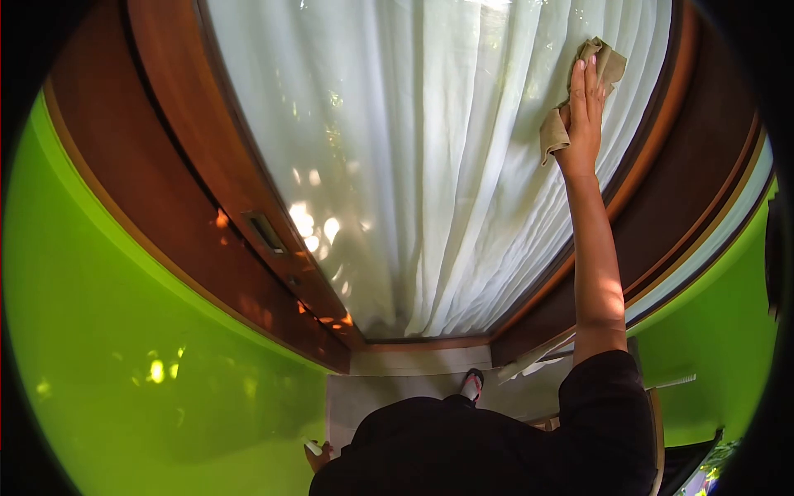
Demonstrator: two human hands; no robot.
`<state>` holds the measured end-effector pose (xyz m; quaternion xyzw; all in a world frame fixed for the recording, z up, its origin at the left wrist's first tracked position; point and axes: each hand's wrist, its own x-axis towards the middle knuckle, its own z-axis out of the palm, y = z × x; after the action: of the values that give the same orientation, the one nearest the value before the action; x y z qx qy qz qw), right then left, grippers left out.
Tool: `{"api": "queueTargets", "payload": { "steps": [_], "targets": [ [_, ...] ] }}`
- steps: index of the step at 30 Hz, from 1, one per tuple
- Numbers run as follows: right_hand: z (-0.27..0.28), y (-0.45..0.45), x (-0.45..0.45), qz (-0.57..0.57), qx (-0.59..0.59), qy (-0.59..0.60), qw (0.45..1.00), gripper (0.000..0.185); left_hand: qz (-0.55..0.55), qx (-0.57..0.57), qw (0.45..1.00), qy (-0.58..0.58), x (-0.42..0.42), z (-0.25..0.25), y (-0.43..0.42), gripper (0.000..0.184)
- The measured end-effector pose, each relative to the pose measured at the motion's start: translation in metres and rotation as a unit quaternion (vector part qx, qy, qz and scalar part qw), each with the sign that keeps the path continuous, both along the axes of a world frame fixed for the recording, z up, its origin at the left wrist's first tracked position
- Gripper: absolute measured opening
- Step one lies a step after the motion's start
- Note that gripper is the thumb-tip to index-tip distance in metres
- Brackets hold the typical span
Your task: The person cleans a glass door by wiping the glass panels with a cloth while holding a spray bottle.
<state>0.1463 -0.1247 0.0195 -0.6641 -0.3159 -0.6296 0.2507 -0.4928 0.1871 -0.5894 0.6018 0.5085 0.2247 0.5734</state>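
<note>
My right hand [585, 116] is raised at the upper right, its arm stretched out. Beneath the palm and fingers it holds a crumpled brown cloth [608, 64] flat against a glass door pane [356, 165]. One corner of the cloth hangs out below the thumb. Behind the glass hangs a white pleated curtain [447, 190]. My left hand [321, 456] is low beside my body, mostly hidden by my dark shirt. A small whitish piece [313, 447] shows at its fingers; what it belongs to is hidden.
A brown wooden frame [240, 178] with a recessed metal handle [264, 232] surrounds the glass. Bright green walls [124, 347] stand on both sides. Below, one foot in a sandal [471, 385] rests on the pale floor [372, 388] near the sill.
</note>
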Motion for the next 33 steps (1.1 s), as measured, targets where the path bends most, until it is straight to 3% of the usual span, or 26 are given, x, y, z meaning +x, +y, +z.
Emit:
{"api": "queueTargets", "payload": {
  "steps": [16,33],
  "targets": [
    [-0.029,-0.044,0.014,-0.056,0.026,0.039,0.997,0.084,-0.003,-0.028,0.998,0.057,0.009,0.003,0.004,0.04],
    [-0.06,-0.077,0.024,-0.067,0.067,0.1,0.99,0.081,-0.038,-0.033,0.999,-0.011,0.036,-0.007,0.017,0.041]
  ]
}}
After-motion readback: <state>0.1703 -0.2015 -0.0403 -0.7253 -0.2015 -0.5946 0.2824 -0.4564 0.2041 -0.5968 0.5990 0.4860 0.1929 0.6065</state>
